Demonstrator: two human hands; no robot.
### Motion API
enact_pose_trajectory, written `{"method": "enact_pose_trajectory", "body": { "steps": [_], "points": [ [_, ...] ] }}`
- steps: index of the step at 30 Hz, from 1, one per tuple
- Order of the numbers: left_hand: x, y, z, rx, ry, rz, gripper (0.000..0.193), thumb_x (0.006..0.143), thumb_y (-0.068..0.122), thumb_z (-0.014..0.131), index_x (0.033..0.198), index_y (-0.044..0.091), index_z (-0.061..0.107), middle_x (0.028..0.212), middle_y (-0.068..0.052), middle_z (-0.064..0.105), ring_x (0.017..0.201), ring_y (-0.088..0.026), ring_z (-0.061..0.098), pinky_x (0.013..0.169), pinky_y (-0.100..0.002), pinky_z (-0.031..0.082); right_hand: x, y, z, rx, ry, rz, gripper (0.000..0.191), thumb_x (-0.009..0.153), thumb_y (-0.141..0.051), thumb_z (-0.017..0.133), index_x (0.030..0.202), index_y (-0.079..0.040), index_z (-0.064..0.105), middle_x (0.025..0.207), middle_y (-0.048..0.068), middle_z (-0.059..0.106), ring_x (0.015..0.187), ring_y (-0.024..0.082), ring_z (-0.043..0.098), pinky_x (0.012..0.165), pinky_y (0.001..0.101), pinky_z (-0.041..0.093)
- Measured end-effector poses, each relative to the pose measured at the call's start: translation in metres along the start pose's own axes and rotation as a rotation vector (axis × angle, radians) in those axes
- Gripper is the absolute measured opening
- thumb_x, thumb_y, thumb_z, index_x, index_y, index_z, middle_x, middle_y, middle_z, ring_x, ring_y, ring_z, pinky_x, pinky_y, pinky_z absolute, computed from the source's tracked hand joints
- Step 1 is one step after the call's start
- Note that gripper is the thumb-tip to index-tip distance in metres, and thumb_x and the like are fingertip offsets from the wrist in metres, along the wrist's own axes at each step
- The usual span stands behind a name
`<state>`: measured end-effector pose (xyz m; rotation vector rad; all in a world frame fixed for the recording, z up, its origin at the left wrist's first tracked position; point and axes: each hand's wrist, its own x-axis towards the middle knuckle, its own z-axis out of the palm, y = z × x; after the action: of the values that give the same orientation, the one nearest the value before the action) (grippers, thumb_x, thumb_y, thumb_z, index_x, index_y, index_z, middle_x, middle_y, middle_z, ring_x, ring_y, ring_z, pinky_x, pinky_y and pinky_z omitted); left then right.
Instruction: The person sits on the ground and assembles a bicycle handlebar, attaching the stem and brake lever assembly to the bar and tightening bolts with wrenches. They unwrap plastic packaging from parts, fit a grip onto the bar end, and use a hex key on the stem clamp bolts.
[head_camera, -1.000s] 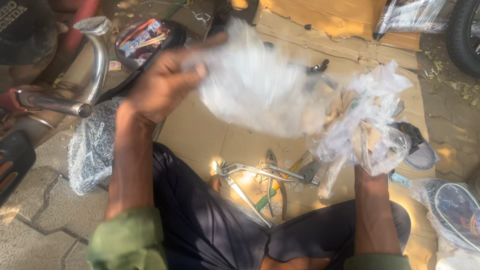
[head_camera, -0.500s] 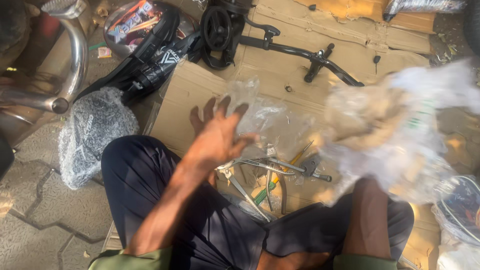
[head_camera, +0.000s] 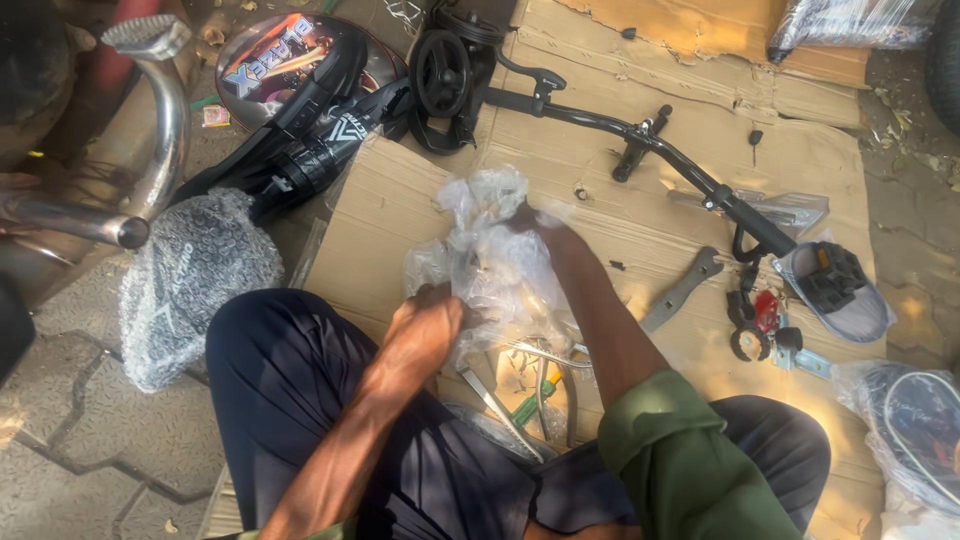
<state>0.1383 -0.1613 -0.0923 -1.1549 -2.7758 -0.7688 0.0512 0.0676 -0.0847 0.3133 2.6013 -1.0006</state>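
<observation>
The person sits on flat cardboard (head_camera: 640, 215) on the ground. Both hands are on a crumpled clear plastic bag (head_camera: 480, 255) that lies on the cardboard just in front of the knees. The left hand (head_camera: 425, 330) grips the near edge of the bag, with its fingers closed on the plastic. The right hand (head_camera: 535, 222) is pushed into the top of the bag, and the plastic hides its fingers, so I cannot tell if they are closed or spread. What is inside the bag is too hard to see.

Thin metal rods (head_camera: 530, 385) lie under the bag, between the legs. A black bar with a pedal (head_camera: 835, 275) on it lies farther out on the cardboard. A flat grey wrench (head_camera: 680, 290) lies beside the right arm. To the left, a lump wrapped in bubble wrap (head_camera: 190, 280) sits on the paving, near a shiny bent pipe (head_camera: 165, 130). A small black wheel (head_camera: 442, 72) lies at the top.
</observation>
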Motion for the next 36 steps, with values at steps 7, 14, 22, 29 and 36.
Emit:
{"method": "enact_pose_trajectory", "body": {
  "steps": [7,14,22,29,36],
  "points": [
    [0.013,0.017,-0.033,-0.068,0.323,0.002,0.029,0.075,0.000,0.064,0.103,0.001,0.061,0.101,-0.016,0.060,0.090,-0.039,0.065,0.075,-0.046,0.055,-0.069,0.025,-0.094,1.172,0.310,-0.331,0.067,0.097,-0.038,0.066,0.137,0.000,0.028,0.133,0.021,0.042,0.119,0.031,0.046,0.103,0.0442,0.039],
    [0.036,0.029,-0.075,-0.277,0.101,-0.144,0.073,0.076,-0.010,0.058,0.147,0.001,0.042,0.151,-0.020,0.043,0.094,-0.042,0.066,0.078,-0.049,0.055,-0.190,0.071,-0.094,1.061,0.079,-0.313,0.071,0.099,-0.039,0.064,0.140,0.001,0.022,0.136,0.021,0.037,0.123,0.032,0.042,0.105,0.0452,0.035],
    [0.015,0.078,-0.102,-0.347,-0.100,0.202,0.076,0.082,-0.009,0.058,0.154,0.008,0.041,0.166,-0.014,0.033,0.097,-0.037,0.069,0.077,-0.044,0.058,-0.109,0.078,0.014,1.054,0.074,-0.064,0.076,0.103,-0.039,0.062,0.144,0.003,0.015,0.140,0.022,0.031,0.126,0.033,0.037,0.108,0.0463,0.031],
    [0.012,0.069,-0.104,-0.323,-0.185,0.017,0.098,0.068,-0.004,0.065,0.159,0.012,0.034,0.160,-0.011,0.036,0.104,-0.037,0.067,0.077,-0.042,0.057,-0.050,0.020,0.078,0.593,0.535,-0.180,0.080,0.106,-0.040,0.060,0.148,0.004,0.009,0.143,0.022,0.025,0.130,0.033,0.032,0.110,0.0473,0.028],
    [0.026,0.076,-0.036,-0.371,-0.121,0.268,0.089,0.082,-0.004,0.058,0.165,0.007,0.029,0.175,-0.012,0.026,0.134,-0.031,0.060,0.102,-0.036,0.053,-0.080,-0.035,0.149,-0.308,1.047,0.273,0.081,0.108,-0.038,0.059,0.146,0.009,0.005,0.139,0.023,0.021,0.126,0.036,0.029,0.109,0.0499,0.025]
  ]
}}
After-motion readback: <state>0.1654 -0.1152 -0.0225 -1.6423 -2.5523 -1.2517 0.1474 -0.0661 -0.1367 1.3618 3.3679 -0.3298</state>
